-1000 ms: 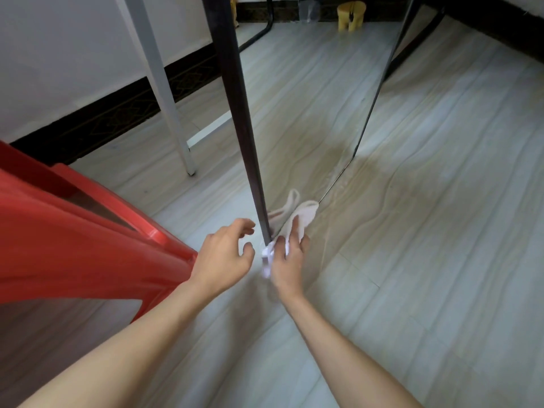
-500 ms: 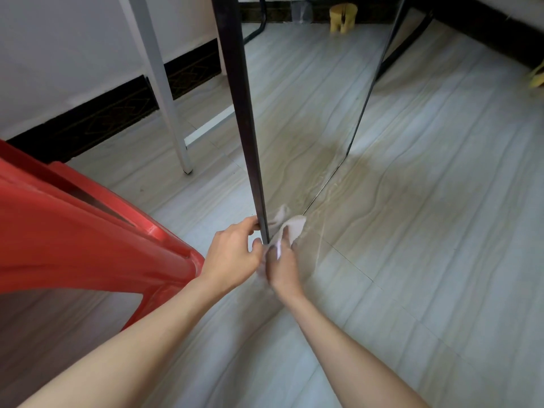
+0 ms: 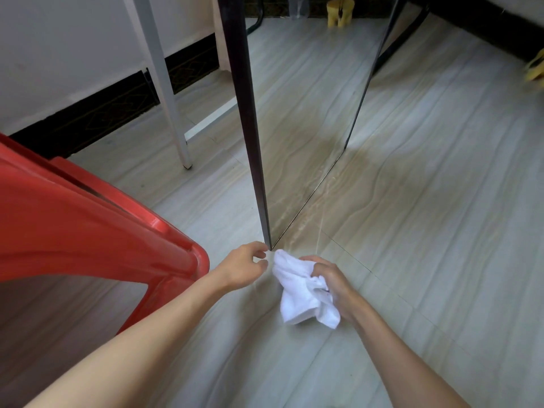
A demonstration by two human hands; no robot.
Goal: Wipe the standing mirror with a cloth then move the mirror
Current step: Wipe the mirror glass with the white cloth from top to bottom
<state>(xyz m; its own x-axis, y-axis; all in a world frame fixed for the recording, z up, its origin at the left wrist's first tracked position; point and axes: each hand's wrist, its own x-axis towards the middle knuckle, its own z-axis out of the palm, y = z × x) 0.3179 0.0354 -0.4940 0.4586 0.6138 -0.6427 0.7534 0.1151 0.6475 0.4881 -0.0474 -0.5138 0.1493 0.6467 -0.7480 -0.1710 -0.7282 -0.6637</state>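
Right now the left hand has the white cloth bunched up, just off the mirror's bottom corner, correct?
Not quite: the right hand grips the bunched white cloth, as the head view shows. The left hand holds nothing; its fingers curl loosely beside the bottom corner of the mirror. The cloth is indeed just off that corner.

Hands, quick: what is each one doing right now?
Left hand: holds nothing, fingers loosely curled, at the bottom corner of the mirror's black frame.
Right hand: grips the bunched white cloth, off the mirror.
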